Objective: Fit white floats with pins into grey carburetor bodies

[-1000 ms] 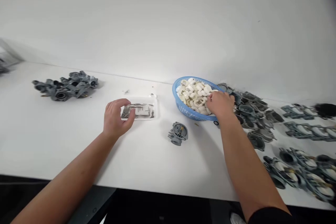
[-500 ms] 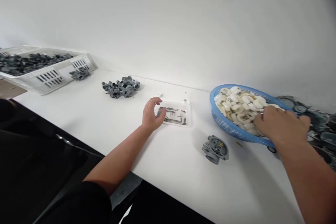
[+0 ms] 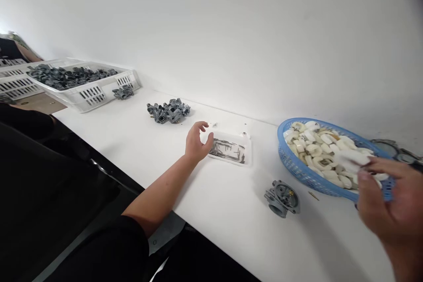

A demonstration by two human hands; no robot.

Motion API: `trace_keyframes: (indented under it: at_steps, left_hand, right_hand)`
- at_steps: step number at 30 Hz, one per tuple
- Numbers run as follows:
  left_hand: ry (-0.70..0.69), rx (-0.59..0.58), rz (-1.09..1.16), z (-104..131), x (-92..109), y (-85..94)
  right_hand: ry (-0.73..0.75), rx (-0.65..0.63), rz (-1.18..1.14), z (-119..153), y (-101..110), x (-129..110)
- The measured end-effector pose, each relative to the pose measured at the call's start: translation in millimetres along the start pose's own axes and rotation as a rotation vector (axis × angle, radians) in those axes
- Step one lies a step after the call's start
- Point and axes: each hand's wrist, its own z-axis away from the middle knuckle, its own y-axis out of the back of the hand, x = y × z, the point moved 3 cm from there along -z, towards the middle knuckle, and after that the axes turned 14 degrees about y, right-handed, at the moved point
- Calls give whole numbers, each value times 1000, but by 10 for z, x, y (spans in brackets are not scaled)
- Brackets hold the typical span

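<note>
And up comes the right hand (image 3: 390, 200), which half a second ago was buried in the pile and now shows a white piece (image 3: 350, 160) gripped between thumb and fingers, blurred, over the near right part of the blue basket (image 3: 299, 175); the view has swung left, bringing more of the far left into sight, including a person (image 3: 11, 53) in a dark top; the left hand (image 3: 196, 143) stays put at the left edge of the shallow white tray (image 3: 249, 152), its fingers parted and curved, gripping nothing that shows; inside that tray, thin dark pins (image 3: 226, 150) lie scattered; the basket is heaped with white and yellowish rings (image 3: 322, 162); far left, a slotted white crate (image 3: 79, 101) carries a mass of grey metal parts (image 3: 66, 77), with one grey casting (image 3: 123, 92) just beside its right end; a cluster of castings (image 3: 168, 112) sits farther right on the tabletop (image 3: 132, 132); nearer, between tray and basket, one grey body (image 3: 283, 198) rests with its open side up, a small brass-coloured piece (image 3: 313, 196) near it, to its right.
</note>
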Motion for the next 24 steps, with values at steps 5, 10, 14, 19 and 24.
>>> trace_keyframes:
  at_steps: [5,10,14,19,24]
  left_hand:
    - [-111,-64,35,208,174,-80]
    - [-207,-268,161,461,432,-219]
    - [-271,-405,272,624,763,-292]
    - [-433,-500,212,962,1360,-327]
    - [-440,-527,237,1140,1549,-411]
  right_hand:
    - [271,24,-232,406,-221,-716]
    - [171,39,-439,505,-301,-938]
    - [44,36,-545,510,-333,-877]
    - [-5,26,-643,546,-337,-896]
    - [-42,-32,-687,548,-339,-977]
